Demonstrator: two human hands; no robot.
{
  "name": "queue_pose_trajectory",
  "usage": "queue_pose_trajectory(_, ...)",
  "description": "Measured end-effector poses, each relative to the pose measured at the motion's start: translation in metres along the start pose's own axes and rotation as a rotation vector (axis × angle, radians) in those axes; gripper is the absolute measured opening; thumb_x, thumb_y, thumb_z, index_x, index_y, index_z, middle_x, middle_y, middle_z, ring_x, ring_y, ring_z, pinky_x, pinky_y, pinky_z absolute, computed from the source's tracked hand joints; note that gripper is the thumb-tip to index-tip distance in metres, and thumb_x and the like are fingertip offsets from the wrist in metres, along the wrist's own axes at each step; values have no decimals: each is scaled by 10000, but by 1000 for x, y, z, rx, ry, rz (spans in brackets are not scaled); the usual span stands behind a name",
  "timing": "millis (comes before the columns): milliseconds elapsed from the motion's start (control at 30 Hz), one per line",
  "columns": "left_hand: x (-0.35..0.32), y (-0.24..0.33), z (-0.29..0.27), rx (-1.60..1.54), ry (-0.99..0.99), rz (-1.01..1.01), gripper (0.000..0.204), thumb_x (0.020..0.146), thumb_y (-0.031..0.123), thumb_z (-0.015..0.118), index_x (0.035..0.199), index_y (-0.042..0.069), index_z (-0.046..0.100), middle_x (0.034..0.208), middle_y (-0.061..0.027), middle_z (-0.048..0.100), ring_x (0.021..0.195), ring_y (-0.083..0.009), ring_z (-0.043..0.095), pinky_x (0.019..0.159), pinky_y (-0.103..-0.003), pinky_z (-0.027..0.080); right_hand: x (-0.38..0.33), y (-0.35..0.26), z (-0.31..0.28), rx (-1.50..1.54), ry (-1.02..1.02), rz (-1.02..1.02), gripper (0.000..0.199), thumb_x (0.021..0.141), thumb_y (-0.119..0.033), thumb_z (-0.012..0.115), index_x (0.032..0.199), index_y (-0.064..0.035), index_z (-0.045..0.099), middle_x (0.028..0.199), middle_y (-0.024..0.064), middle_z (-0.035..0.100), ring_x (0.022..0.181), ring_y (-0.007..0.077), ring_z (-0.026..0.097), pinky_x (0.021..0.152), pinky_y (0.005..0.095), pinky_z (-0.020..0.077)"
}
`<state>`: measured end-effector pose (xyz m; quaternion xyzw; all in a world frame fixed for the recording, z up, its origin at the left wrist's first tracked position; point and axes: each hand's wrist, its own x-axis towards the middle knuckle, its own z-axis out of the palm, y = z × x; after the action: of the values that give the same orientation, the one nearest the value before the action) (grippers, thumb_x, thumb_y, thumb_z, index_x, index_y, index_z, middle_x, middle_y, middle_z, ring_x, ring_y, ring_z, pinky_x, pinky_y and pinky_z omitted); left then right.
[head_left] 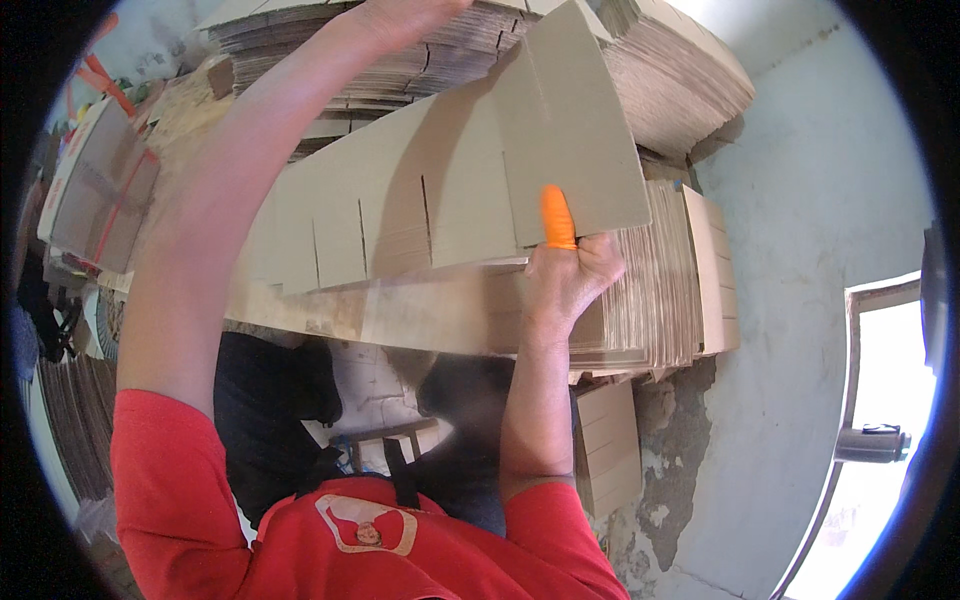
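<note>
A red sleeve [170,480] fills the lower left of the frame. A flat slotted cardboard sheet [450,190] is held across the upper centre. Its lower right edge is pinched by the right hand [568,275], thumb capped in orange. The left hand [400,15] is cut off at the top edge; its grip cannot be told. Stacked cardboard [660,270] is seen behind.

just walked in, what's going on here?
A person in a red shirt holds a flat slotted cardboard sheet up with both hands. The right hand, an orange cover on one finger, grips its lower edge; the left hand reaches its top. Stacks of flat cardboard sit behind, beside a pale wall.
</note>
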<state>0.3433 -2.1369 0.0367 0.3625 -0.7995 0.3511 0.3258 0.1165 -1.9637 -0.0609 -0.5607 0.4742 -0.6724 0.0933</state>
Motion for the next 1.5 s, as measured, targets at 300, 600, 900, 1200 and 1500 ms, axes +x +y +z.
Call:
queue_pose_trajectory(300,-25,40,-10,234,-162,224,205,731,137,642,868,-13,618,951,-95,580,952,-214,554,724,-274,549,-3,7,-5,19,-59,37,60,822,68,692,866,28,687,726,17,644,596,34,500,501,224,392)
queue_pose_trajectory(600,-49,98,-62,-3,-138,230,176,656,102,657,779,-25,640,897,-74,569,921,-191,543,632,-257,548,-7,-18,-3,-197,-167,42,467,853,-24,704,1285,-10,526,807,152,698,564,244,652,526,336,507)
queue_pose_trajectory(900,-104,147,-137,-353,-217,-92,423,733,180,721,1075,-51,630,1250,-160,581,1035,-266,561,805,-375,526,-22,-40,2,-549,-291,-171,703,817,59,612,1462,-55,359,861,187,680,754,378,689,636,400,541)
queue_pose_trajectory(1200,-243,169,-188,-406,-748,-551,981,683,282,812,1471,0,302,1463,-216,392,1346,-359,370,1100,-494,304,22,-94,21,-773,-517,-388,435,789,34,585,1216,52,508,802,223,660,694,404,652,632,502,509)
queue_pose_trajectory(1500,-275,109,-164,-323,-188,-477,358,733,-16,624,1088,15,648,839,-117,615,786,-289,574,750,-399,468,108,-39,72,-697,-843,-217,128,722,90,606,849,103,600,636,198,594,516,282,617,458,404,453)
